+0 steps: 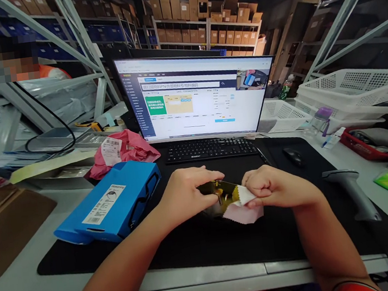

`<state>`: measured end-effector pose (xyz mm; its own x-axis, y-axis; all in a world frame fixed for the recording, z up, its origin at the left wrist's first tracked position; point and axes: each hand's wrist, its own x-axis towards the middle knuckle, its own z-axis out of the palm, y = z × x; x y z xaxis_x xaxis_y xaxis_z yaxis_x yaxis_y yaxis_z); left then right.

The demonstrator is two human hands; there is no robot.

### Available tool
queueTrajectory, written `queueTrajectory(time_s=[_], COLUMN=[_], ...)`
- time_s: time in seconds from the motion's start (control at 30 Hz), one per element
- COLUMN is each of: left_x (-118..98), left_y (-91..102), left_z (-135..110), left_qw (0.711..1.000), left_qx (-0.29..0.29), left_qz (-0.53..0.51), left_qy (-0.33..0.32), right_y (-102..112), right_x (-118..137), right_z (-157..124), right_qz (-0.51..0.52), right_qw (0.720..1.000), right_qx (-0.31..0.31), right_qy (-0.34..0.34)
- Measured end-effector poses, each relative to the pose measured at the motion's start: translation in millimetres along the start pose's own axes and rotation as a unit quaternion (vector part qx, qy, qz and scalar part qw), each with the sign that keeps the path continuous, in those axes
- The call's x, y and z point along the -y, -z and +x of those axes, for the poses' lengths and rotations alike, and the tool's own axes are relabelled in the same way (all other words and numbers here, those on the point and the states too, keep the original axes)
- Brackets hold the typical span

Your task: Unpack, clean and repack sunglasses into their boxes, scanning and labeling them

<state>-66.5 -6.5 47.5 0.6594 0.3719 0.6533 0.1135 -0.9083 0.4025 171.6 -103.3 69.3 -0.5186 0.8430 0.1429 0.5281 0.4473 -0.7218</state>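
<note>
My left hand (188,191) grips a shiny yellow-tinted lens (225,192), which looks like part of a pair of glasses, thumb and fingers on its left side. At the lens's right edge, my right hand (268,186) pinches a white cloth (248,212) with zigzag edges, folded against the lens. The cloth and fingers hide part of the lens. Left of my hands lies a blue box (115,197) with a white label showing an eyewear picture. Behind it sits a crumpled pink plastic bag (128,146) with a paper label.
A monitor (190,117) stands behind a black keyboard (210,150). To the right are a mouse (292,156), a barcode scanner (353,192), white baskets (353,88) and a red tray (374,147). A cardboard box (8,215) is at the left. Another person (52,71) is beyond the frame at left.
</note>
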Motion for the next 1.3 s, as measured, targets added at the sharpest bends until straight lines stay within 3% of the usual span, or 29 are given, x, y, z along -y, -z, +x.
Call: queueTrajectory(time_s=[0.13, 0.2, 0.27, 0.4, 0.53, 0.6, 0.67, 0.73, 0.8, 0.87, 0.97, 1.07, 1.17, 1.23, 1.3], left_x=[1, 0, -2, -10, -13, -10, -7, -5, -5, -6, -7, -7, -7, -7, -7], left_y=[-0.8, -2.0, -1.9, 2.4, 12.8, 21.0, 29.0, 34.1, 35.3, 33.9, 31.9, 32.9, 34.7, 34.4, 31.6], left_z=[-2, -2, -3, 0, 2, 3, 4, 4, 4, 4, 4, 3, 3, 3, 3], left_qw=[0.998, 0.997, 0.998, 0.999, 0.996, 0.991, 0.986, 0.982, 0.98, 0.977, 0.974, 0.973, 0.972, 0.972, 0.971], left_qx=[0.03, 0.04, 0.041, 0.023, -0.012, -0.051, -0.092, -0.12, -0.138, -0.15, -0.163, -0.173, -0.179, -0.184, -0.194], left_qz=[0.036, 0.041, 0.025, -0.027, -0.072, -0.076, -0.069, -0.067, -0.073, -0.079, -0.087, -0.089, -0.083, -0.072, -0.06], left_qy=[-0.05, -0.057, -0.047, -0.006, 0.06, 0.102, 0.124, 0.126, 0.125, 0.128, 0.13, 0.127, 0.126, 0.126, 0.13], right_y=[-35, -44, -42, -14, 12, 20, 26, 31, 35, 37, 33, 24, 9, -5, -21], right_x=[17, 19, 16, 4, -5, -8, -12, -18, -25, -32, -38, -38, -30, -17, 0], right_z=[15, 20, 21, 8, -11, -20, -28, -31, -30, -26, -17, -7, 7, 17, 24], right_qz=[-0.083, -0.084, -0.056, 0.009, 0.056, 0.078, 0.094, 0.101, 0.08, 0.005, -0.143, -0.175, -0.03, 0.179, 0.394], right_qw=[0.989, 0.985, 0.991, 0.999, 0.997, 0.994, 0.978, 0.933, 0.887, 0.868, 0.856, 0.847, 0.867, 0.872, 0.847], right_qx=[-0.118, -0.146, -0.119, -0.018, -0.005, -0.055, -0.182, -0.344, -0.45, -0.481, -0.464, -0.455, -0.451, -0.417, -0.33], right_qy=[-0.026, -0.032, -0.021, 0.035, 0.047, 0.06, 0.049, -0.003, -0.069, -0.123, -0.178, -0.212, -0.212, -0.185, -0.137])
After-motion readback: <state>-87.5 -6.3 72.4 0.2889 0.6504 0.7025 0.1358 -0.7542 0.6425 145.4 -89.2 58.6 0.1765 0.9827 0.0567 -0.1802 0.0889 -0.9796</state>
